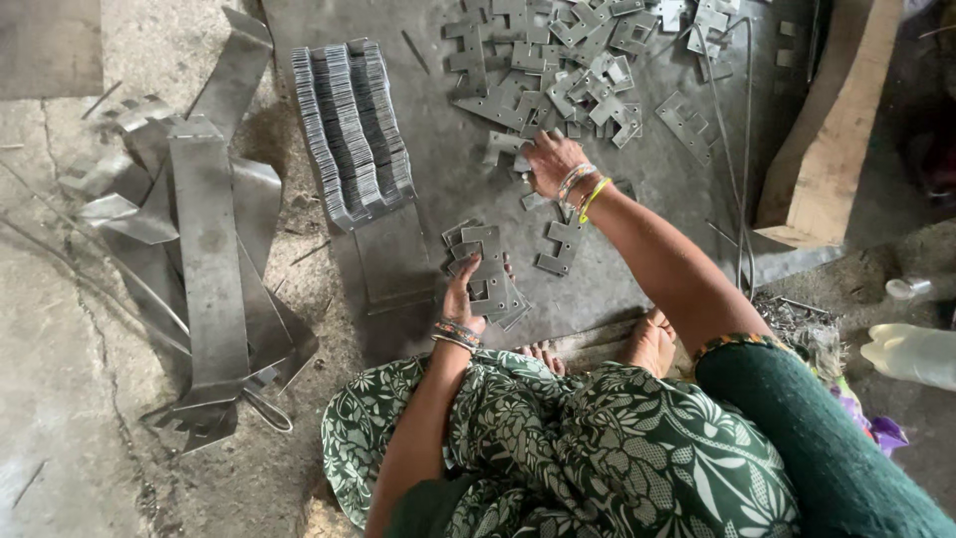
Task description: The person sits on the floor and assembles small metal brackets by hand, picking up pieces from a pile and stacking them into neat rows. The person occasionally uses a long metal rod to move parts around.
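Left hand is gripping a fanned stack of flat metal brackets, just in front of the big loose pile of brackets, which runs off the top edge. Right hand is down at the near edge of that pile, fingers curled on a piece I honestly can't make out. Left of the pile sits a neat packed row of brackets.

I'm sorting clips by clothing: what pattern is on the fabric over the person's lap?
Dark green with a white floral and leaf print, seen in the head view.
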`<action>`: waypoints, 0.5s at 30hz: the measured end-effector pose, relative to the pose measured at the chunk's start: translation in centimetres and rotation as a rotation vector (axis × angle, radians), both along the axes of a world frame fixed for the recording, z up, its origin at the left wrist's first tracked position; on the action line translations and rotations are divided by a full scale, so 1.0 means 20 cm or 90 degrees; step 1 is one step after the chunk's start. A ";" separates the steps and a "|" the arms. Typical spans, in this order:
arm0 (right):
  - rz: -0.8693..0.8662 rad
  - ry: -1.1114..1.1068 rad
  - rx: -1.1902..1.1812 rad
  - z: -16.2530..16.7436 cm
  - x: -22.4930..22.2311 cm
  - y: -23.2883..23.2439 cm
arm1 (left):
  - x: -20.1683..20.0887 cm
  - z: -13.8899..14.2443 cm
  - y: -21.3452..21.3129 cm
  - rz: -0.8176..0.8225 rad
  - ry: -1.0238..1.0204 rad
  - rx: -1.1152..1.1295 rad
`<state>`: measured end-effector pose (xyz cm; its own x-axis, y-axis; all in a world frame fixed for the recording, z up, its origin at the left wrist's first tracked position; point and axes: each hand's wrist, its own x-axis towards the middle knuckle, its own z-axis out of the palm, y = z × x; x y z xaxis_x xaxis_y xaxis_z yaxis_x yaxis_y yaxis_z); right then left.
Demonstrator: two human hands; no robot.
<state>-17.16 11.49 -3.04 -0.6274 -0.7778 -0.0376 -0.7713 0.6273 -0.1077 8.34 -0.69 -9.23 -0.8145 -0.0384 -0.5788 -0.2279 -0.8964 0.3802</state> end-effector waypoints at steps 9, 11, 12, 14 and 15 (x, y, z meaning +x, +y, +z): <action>0.139 0.055 -0.061 0.04 0.07 0.08 | 0.00 0.07 -0.06 0.002 0.032 0.035; 0.258 0.141 -0.212 0.03 0.11 0.13 | -0.03 0.04 -0.06 0.003 0.064 0.034; 0.233 0.135 -0.252 0.01 0.14 0.16 | -0.05 0.02 -0.06 0.002 0.081 0.033; 0.052 0.059 -0.172 -0.04 0.18 0.22 | -0.08 -0.04 -0.04 -0.011 -0.061 -0.044; -0.100 -0.015 -0.050 -0.06 0.20 0.25 | -0.09 -0.07 -0.03 -0.016 -0.133 -0.084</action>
<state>-13.09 16.46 -4.19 -0.7413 -0.6712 0.0041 -0.6610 0.7289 -0.1782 6.47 -1.31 -10.70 -0.6795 -0.1068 -0.7258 -0.3351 -0.8349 0.4366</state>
